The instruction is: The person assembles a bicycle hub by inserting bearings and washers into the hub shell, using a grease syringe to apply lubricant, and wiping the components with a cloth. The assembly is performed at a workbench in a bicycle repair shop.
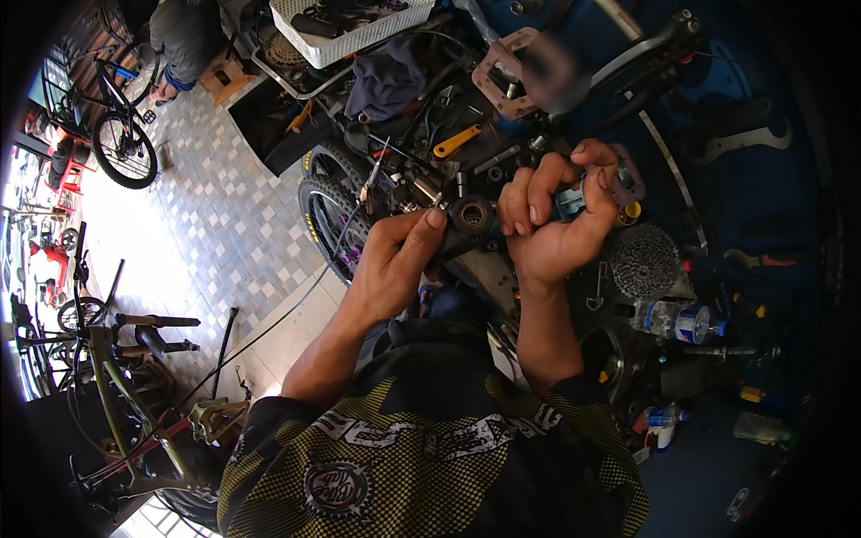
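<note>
My left hand is closed on a dark round bicycle part with a ringed bore, which looks like a hub or bearing housing. The thumb presses along its left side, and the bore faces up toward me. Just right of it, my right hand is raised with its fingers curled and the thumb bent in near the index finger. Whatever those fingers may hold is too small or hidden to make out. A pale blue piece shows in the gap of the right hand; whether it is touched is unclear.
Tools and parts crowd the bench: a yellow-handled tool, a pink pedal, a cassette, a plastic bottle. A white basket and grey cloth lie beyond. Bicycle tyres and a green frame stand left.
</note>
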Available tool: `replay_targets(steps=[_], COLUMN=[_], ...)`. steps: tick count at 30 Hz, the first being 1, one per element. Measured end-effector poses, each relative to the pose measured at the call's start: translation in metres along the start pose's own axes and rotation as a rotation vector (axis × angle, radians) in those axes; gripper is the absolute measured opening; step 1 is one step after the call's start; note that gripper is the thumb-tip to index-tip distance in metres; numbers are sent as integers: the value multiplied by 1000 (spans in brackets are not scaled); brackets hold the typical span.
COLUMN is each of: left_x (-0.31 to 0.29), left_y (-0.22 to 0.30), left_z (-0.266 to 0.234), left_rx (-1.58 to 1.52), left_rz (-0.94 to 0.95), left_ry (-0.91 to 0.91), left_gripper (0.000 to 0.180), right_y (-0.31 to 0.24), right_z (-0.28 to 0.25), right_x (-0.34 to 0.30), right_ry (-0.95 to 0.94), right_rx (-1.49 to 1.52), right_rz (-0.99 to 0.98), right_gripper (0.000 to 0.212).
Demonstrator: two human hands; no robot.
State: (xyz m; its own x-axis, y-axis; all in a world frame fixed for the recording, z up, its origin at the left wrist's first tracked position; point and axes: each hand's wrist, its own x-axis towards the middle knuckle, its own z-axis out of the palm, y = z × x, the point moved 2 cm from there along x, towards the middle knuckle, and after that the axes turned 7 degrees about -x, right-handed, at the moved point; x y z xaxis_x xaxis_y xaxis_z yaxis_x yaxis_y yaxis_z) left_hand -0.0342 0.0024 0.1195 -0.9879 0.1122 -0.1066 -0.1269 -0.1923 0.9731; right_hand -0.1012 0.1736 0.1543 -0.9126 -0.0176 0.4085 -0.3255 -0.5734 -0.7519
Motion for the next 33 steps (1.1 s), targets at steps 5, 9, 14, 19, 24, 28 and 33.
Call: replay_targets(steps=[5, 9, 14, 19, 24, 28, 33], left_x=[1, 1, 3, 3, 0, 2, 2], left_y=[1, 2, -3, -9, -4, -8, -5], left_z=[0, 1, 2, 1, 1, 2, 0], left_rx=[7, 3, -10, -9, 22, -1, -4], left_rz=[22, 38, 66, 83, 21, 72, 34], left_ry=[-4, -6, -9, -20, -24, -40, -90], left_gripper=[55, 55, 54, 53, 52, 52, 53], right_y=[-1, -1, -1, -3, -7, -8, -8], right_z=[0, -1, -1, 1, 2, 1, -1], right_x=[-3, -5, -7, -8, -7, -5, -3], right_ry=[-16, -10, 2, 10, 17, -33, -67], right_rx=[8, 2, -42, -85, -157, -179, -201], right_rz=[-1, -4, 0, 11, 11, 1, -16], right_gripper=[25, 25, 26, 25, 25, 26, 26])
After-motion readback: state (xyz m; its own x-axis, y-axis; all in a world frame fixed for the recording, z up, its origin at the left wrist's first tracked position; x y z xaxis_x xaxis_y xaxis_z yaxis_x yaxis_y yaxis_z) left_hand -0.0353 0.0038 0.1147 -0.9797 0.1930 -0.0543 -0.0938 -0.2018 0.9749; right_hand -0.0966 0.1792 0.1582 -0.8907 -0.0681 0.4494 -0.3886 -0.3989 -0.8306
